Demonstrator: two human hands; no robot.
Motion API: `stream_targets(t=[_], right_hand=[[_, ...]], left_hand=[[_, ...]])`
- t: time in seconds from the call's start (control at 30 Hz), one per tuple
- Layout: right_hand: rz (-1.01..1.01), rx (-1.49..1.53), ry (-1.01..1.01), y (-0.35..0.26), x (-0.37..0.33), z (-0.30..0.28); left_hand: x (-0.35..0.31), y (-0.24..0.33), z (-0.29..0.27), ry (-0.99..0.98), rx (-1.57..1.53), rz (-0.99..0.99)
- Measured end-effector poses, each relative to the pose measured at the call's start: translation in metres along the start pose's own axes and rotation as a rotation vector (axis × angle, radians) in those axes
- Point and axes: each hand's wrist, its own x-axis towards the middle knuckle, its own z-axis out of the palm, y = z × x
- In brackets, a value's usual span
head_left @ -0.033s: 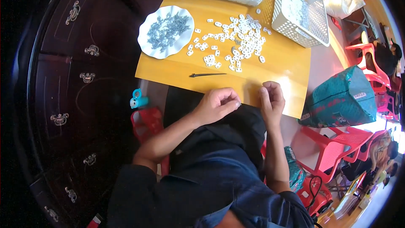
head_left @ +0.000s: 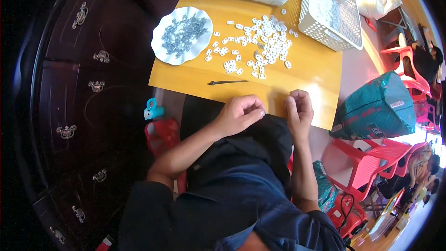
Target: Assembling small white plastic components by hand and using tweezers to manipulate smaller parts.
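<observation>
Head: tapered black tool (head_left: 227, 82) lies near left hand (head_left: 239, 114).

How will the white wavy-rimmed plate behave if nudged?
The white wavy-rimmed plate likely slides rather than rolls: it sits flat on the yellow tabletop. Its small grey pieces may shift or spill if tipped, lying loose and uncovered.

1. Left forearm (head_left: 190, 148) bare, slanting up and inward from a bent elbow (head_left: 160, 172);
2. Left hand (head_left: 237, 117) turned toward the right, its fingers (head_left: 248, 101) loosely curled over the thumb (head_left: 253, 118) (whether the tips meet is hard to tell);
3. Right forearm (head_left: 304, 172) bare, rising almost straight up;
4. Right hand (head_left: 300, 115) upright, fingers bent inward, thumb raised close to them;
5. Hands apart, at nearly equal height.
</observation>
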Motion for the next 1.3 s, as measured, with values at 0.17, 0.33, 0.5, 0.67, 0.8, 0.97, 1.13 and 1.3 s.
stream_targets(t=[0.17, 0.33, 0.5, 0.67, 0.8, 0.97, 1.13, 1.3], right_hand=[[0.033, 0.124, -0.020, -0.008, -0.001, -0.007], [0.046, 0.246, -0.086, -0.010, -0.002, -0.015], [0.105, 0.367, -0.053, -0.008, -0.006, -0.017], [0.234, 0.566, -0.100, -0.014, -0.010, -0.015], [0.284, 0.655, -0.115, -0.014, -0.009, -0.017], [0.332, 0.631, -0.124, -0.009, -0.007, -0.022], [0.351, 0.652, -0.102, -0.010, -0.009, -0.022], [0.322, 0.609, -0.081, -0.011, -0.009, -0.021]], left_hand=[[0.012, 0.011, 0.017, 0.004, 0.095, 0.005], [0.021, 0.015, 0.037, 0.087, 0.084, 0.040], [0.027, 0.009, 0.044, 0.099, 0.074, 0.031], [0.032, 0.027, 0.049, 0.106, 0.075, 0.070], [0.039, 0.030, 0.050, 0.155, 0.175, 0.152], [0.043, 0.033, 0.052, 0.196, 0.344, 0.173], [0.048, 0.030, 0.055, 0.215, 0.428, 0.184], [0.051, 0.027, 0.055, 0.246, 0.435, 0.226]])
